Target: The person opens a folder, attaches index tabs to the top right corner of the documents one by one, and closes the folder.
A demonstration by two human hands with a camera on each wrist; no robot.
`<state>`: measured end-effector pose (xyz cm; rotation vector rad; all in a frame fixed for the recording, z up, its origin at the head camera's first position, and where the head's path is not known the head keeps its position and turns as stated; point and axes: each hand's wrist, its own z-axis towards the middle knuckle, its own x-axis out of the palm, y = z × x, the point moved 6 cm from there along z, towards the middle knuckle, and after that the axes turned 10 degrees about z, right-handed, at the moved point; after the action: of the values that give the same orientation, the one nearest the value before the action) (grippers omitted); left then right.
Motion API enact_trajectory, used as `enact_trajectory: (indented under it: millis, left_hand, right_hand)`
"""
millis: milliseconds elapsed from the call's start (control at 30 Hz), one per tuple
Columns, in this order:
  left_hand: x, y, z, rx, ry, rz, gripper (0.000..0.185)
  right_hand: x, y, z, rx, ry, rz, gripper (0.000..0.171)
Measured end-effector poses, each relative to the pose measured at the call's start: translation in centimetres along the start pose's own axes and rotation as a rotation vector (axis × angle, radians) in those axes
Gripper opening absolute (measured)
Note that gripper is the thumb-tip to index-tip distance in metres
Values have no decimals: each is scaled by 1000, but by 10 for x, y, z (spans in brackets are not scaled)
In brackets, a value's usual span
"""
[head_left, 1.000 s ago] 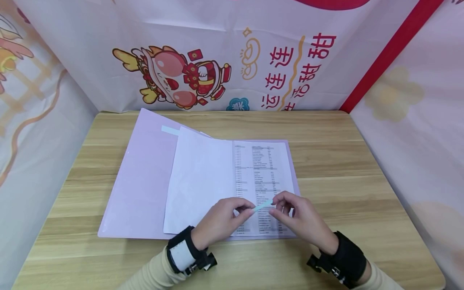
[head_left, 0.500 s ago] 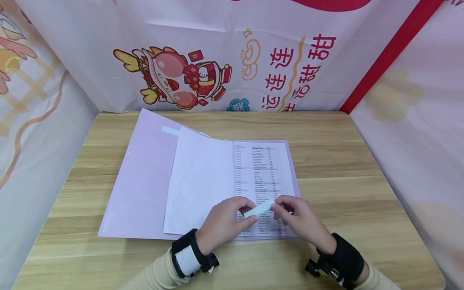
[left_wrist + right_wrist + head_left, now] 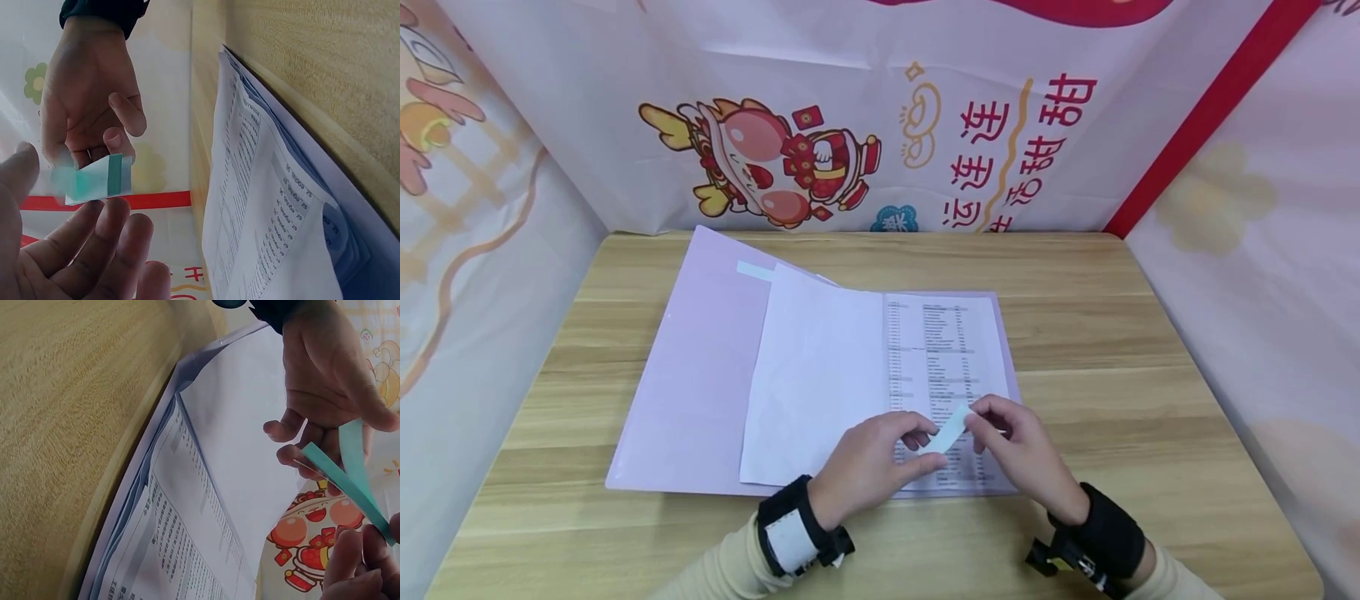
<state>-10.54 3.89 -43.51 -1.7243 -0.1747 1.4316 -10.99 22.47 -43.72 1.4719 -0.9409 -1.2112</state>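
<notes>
Nearest, two wrists in black straps and cream sleeves at the near edge of the wooden table (image 3: 1150,350). Just beyond, left hand (image 3: 868,467) and right hand (image 3: 1022,454) close together above the near right part of the printed sheet (image 3: 940,350), sharing a small pale teal strip (image 3: 950,427). Left end of the strip pinched between left thumb and fingertips; right end pinched between right thumb and forefinger, other right fingers curled loosely. Strip held clear of the paper, tilted, with its right end farther and higher. Seen from the left wrist, teal on one face with a darker band near one end; from the right wrist, two thin teal lengths splayed apart in a narrow V, so perhaps folded or doubled.

Under the hands, the printed sheet with columns of small text, lying on the right half of an open lilac folder (image 3: 692,375). Left of it, a blank white page (image 3: 816,375) overlapping the folder's left flap. Farther left, a small white label (image 3: 754,270) near the flap's far edge.

Farthest, a printed backdrop (image 3: 880,108) with a cartoon figure, red characters and a red stripe to the right.
</notes>
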Motion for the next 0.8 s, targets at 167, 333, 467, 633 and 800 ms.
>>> enact_trajectory:
  millis: [167, 333, 467, 633, 800]
  left_hand:
    - [-2, -1, 0, 11, -2, -6, 41]
    - [-7, -1, 0, -1, -65, -7, 35]
    - [-12, -1, 1, 1, -128, -5, 32]
    - [-15, 3, 1, -29, -155, -81, 26]
    - [-15, 6, 2, -52, -146, -215, 20]
  right_hand:
    - [-1, 0, -1, -13, -2, 28, 15]
    - [0, 0, -2, -7, -6, 104, 19]
    - [1, 2, -1, -36, -16, 126, 20]
    - [3, 4, 0, -83, -21, 66, 13]
    - [7, 5, 2, -86, 26, -4, 11]
